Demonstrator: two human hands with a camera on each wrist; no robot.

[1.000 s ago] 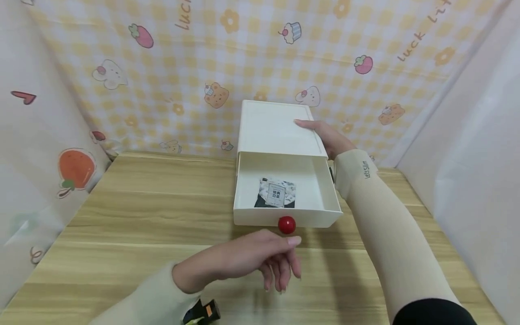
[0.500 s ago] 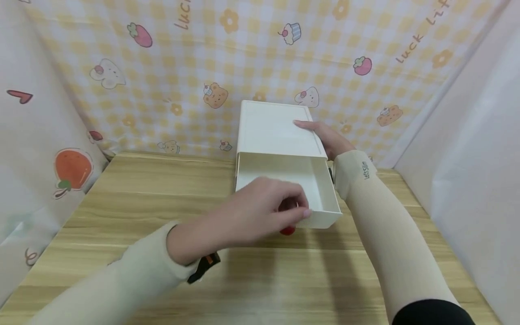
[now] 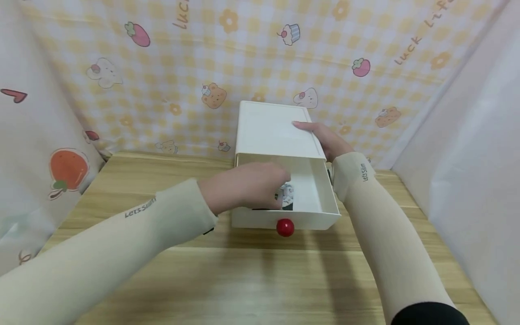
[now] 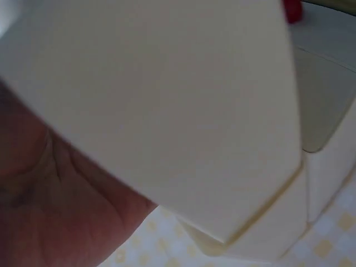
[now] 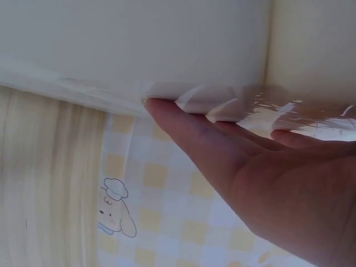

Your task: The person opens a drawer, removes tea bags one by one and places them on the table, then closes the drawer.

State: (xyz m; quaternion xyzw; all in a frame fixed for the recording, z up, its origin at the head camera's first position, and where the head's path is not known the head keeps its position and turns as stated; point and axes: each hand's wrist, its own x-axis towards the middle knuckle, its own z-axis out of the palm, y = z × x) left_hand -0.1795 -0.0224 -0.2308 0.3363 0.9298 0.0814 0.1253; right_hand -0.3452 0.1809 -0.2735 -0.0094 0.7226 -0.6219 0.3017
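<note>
Wood-grain tabletop (image 3: 243, 280), yellow-checked cartoon cloth (image 3: 260, 58) behind, white hangings (image 3: 479, 149) at both sides.

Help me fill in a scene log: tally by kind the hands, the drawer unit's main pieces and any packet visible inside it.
Hands: 2 (left hand, right hand)
Casing: 1
Drawer: 1
Knob: 1
Packet, partly hidden: 1
Total: 6

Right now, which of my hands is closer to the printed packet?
Left. Your left hand is at the open drawer, partly hiding the printed packet; your right hand is farther back, against the right side of the white casing.
</note>
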